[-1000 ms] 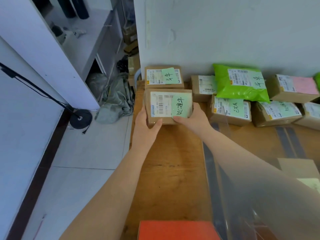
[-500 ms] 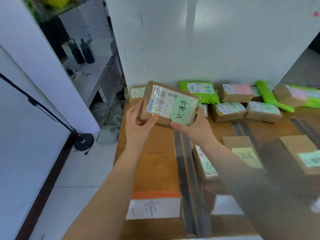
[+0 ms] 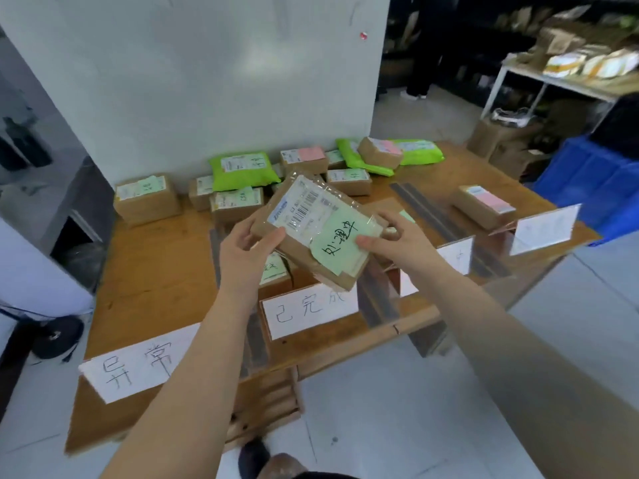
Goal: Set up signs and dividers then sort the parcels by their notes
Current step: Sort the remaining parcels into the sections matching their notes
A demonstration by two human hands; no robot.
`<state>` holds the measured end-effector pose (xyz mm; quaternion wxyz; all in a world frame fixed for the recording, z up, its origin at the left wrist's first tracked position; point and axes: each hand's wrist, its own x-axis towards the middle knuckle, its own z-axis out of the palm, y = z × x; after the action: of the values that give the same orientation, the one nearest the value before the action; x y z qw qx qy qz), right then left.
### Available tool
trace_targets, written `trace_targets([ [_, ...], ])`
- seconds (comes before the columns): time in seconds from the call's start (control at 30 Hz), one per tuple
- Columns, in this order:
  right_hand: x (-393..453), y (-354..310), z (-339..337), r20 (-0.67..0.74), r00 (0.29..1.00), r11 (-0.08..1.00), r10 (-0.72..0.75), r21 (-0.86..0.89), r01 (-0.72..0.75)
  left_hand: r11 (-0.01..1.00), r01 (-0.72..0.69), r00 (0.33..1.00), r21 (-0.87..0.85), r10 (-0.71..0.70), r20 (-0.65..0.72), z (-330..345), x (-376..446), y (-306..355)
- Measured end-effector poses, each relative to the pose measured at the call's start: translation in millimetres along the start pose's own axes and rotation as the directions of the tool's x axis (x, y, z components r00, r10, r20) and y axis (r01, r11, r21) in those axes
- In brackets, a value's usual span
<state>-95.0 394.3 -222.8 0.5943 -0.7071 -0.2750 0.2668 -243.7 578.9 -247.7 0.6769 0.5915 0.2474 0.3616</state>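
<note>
Parcel: a brown box [image 3: 316, 233] with a green note, held tilted at frame centre above the surface [image 3: 152, 271].
Left hand [image 3: 247, 245]: gripped on its left edge.
Right hand [image 3: 397, 242]: gripped on its right edge.

A left hand [image 3: 247, 243] and right hand [image 3: 397, 240] hold a tilted brown parcel [image 3: 316, 231] bearing a green handwritten note [image 3: 340, 242] above a wooden surface [image 3: 155, 271] with more parcels at the back and white paper signs [image 3: 307, 311] along the front.
</note>
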Motion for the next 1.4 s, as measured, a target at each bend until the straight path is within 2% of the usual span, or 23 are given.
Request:
trace_targets([
  [0.23, -45, 9, -73, 0.021, 0.998, 0.997, 0.065, -0.048, -0.064, 1.000, 0.022, 0.988, 0.012, -0.023, 0.151, 82, -27, -4],
  [0.43, -51, 25, -117, -0.024, 0.988, 0.987, 0.153, 0.060, -0.152, 0.999, 0.048, 0.977, 0.002, -0.047, 0.207, 153, -19, -12],
  [0.57, -31, 39, -150, -0.062, 0.978, 0.974, 0.198, 0.123, -0.190, 0.993, 0.113, 0.965, 0.017, -0.114, 0.235, 203, 3, -29],
  [0.77, 30, 48, -206, -0.170, 0.949, 0.948, 0.266, 0.223, -0.226, 0.988, 0.155, 0.892, 0.021, -0.149, 0.426, 268, 38, -57],
  [0.87, 63, 48, -227, -0.191, 0.942, 0.938, 0.276, 0.268, -0.220, 0.988, 0.142, 0.869, 0.056, -0.151, 0.472, 289, 59, -69],
  [0.97, 92, 54, -241, -0.202, 0.935, 0.945, 0.292, 0.211, -0.250, 0.988, 0.130, 0.884, 0.088, -0.155, 0.441, 303, 80, -89],
  [1.13, 131, 74, -260, -0.167, 0.923, 0.935, 0.347, 0.146, -0.324, 0.954, 0.135, 0.919, 0.266, -0.221, 0.328, 324, 101, -109],
  [1.27, 163, 89, -269, -0.090, 0.924, 0.928, 0.372, 0.045, -0.369, 0.917, 0.192, 0.940, 0.350, -0.274, 0.204, 340, 113, -124],
  [1.4, 190, 104, -275, 0.064, 0.924, 0.926, 0.377, -0.031, -0.376, 0.867, 0.313, 0.934, 0.386, -0.356, 0.041, 354, 120, -135],
])
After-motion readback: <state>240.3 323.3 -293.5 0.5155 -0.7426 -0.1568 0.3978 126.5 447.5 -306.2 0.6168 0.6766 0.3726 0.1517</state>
